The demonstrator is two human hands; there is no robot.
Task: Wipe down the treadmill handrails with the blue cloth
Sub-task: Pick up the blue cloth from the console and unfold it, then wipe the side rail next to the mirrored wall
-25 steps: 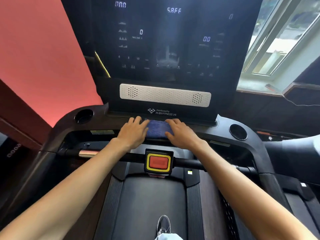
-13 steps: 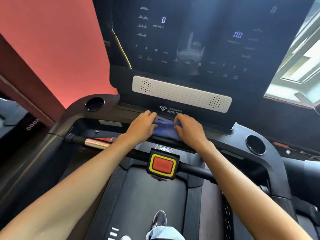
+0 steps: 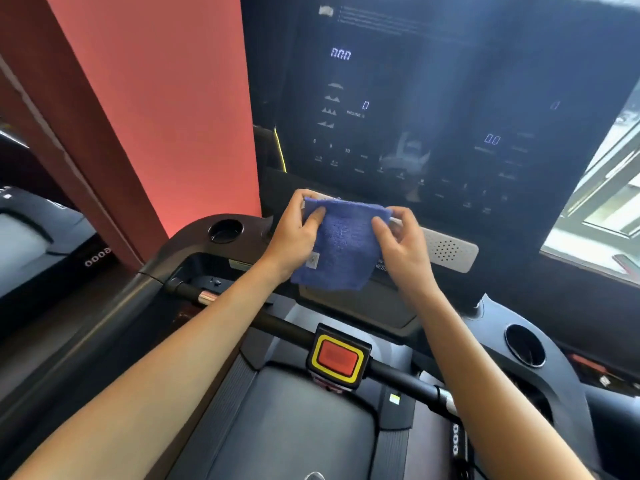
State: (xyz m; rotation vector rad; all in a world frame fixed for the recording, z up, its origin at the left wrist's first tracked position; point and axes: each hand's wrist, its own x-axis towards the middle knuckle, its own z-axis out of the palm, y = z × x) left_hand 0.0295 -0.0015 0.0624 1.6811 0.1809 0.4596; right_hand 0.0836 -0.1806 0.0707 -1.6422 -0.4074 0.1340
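Observation:
The blue cloth [image 3: 341,245] hangs spread out in the air in front of the treadmill console, above the tray ledge. My left hand [image 3: 298,233] pinches its upper left corner. My right hand [image 3: 398,244] pinches its upper right edge. A small white label shows near the cloth's lower left. Below my forearms, the black front handrail bar [image 3: 277,325] runs from left to lower right, with a silver sensor section [image 3: 206,296] near its left end. The left side handrail [image 3: 104,327] curves down toward me.
A red stop button in a yellow frame [image 3: 337,356] sits on the middle of the bar. Round cup holders lie at the left [image 3: 225,230] and right [image 3: 523,344]. The dark console screen [image 3: 433,116] fills the view ahead. The running belt [image 3: 294,431] lies below. Another treadmill stands at far left.
Both hands have lifted the blue cloth off the console ledge and spread it open in the air. My view has shifted right and closer.

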